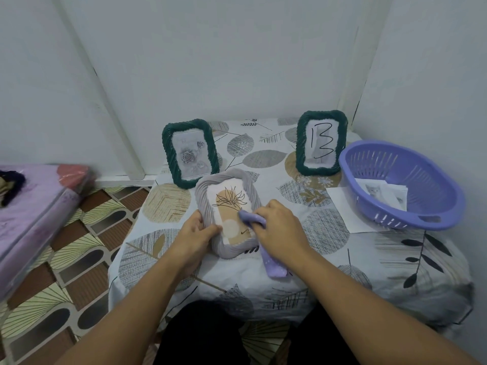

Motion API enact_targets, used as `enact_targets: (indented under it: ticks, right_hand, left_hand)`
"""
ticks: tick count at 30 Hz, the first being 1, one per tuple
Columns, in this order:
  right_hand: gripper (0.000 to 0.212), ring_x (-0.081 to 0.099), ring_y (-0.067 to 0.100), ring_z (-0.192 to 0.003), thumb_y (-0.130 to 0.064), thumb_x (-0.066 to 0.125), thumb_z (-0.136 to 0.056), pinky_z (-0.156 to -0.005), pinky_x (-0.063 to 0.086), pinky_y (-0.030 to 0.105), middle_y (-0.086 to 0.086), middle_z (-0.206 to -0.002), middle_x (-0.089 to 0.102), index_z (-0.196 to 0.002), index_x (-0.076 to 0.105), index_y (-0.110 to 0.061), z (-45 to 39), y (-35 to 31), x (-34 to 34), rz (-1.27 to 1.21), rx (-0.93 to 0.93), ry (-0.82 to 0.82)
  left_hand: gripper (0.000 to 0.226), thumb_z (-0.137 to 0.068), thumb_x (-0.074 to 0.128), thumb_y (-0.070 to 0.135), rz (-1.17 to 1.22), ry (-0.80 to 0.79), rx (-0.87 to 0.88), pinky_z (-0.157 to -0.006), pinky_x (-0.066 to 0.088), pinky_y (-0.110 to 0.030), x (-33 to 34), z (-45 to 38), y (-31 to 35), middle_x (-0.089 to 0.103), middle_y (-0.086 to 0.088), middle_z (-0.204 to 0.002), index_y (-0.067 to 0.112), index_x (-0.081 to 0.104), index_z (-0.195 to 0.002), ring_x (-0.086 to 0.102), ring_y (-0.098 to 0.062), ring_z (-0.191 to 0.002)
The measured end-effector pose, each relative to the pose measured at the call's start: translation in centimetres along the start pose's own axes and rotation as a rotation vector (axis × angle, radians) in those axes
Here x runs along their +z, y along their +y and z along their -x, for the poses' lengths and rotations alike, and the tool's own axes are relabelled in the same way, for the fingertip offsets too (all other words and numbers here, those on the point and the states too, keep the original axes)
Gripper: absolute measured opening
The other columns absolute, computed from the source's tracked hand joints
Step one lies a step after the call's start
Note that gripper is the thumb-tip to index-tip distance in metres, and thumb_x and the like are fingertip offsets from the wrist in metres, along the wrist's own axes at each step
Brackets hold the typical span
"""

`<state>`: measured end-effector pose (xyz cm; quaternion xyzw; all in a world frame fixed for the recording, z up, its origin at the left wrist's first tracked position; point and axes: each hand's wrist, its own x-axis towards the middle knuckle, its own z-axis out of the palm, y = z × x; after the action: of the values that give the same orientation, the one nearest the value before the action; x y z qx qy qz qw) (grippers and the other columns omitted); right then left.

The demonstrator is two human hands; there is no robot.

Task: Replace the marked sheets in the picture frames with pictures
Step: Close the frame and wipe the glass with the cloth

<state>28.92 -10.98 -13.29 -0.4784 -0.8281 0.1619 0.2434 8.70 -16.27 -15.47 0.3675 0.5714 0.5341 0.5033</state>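
Two hands on grey frame point(226, 212), left hand point(196, 233) steadying its edge, right hand point(279, 227) pressing cloth point(272, 262)

Printed cloth table cover point(329, 270), slotted plastic basket point(442, 204), ribbed grey frame point(227, 248), soft purple cloth point(274, 264).

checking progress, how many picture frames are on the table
3: a green frame stands back left with a rose picture, another green frame stands back right, marked 13, and a grey frame lies at the front, under both hands.
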Motion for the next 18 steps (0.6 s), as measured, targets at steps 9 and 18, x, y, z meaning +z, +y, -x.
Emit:
enact_targets:
  ticks: [9, 18]
  right_hand:
    - [0.017, 0.055, 0.018, -0.078, -0.034, 0.058, -0.096, -0.064, 0.042, 0.033, -0.007, -0.087, 0.046, -0.084, 0.068, -0.027, -0.3, 0.2, -0.1, 0.024, -0.005, -0.021]
    - [0.018, 0.057, 0.021, -0.082, -0.033, 0.058, -0.095, -0.068, 0.049, 0.039, -0.006, -0.089, 0.048, -0.085, 0.068, -0.022, -0.4, -0.3, -0.1, 0.048, -0.050, -0.048]
  left_hand:
    - [0.043, -0.098, 0.051, -0.012, 0.014, -0.005, -0.005, -0.101, 0.055, -0.045, 0.2, 0.1, 0.2, 0.073, -0.010, -0.125, 0.011, 0.054, -0.134, 0.070, -0.028, -0.115]
    - [0.042, -0.097, 0.052, -0.011, 0.008, 0.007, -0.015, -0.102, 0.054, -0.048, 0.1, 0.0, 0.1, 0.072, -0.014, -0.125, 0.007, 0.052, -0.136, 0.070, -0.030, -0.114]
